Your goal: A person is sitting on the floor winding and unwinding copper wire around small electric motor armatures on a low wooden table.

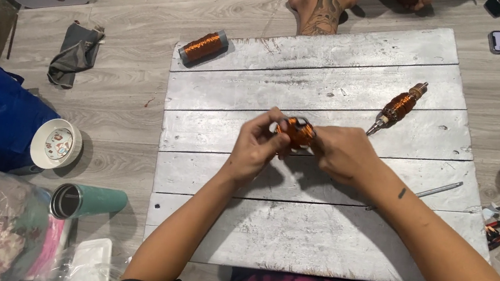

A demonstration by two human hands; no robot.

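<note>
Even, fairly bright indoor light from above; soft shadows fall under both forearms toward 6 o'clock. Focus is sharp centrally, with slight wide-angle bending at the edges.

both hands, left hand (257,145) and right hand (342,151), pinch a small copper coil (296,130) over the silver board (315,233). a wire spool (203,47) and a wound rotor (399,107) lie further up the board

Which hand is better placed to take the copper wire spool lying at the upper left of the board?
Probably the left hand: the copper wire spool lies on its side, while the right hand would have to cross over.
</note>
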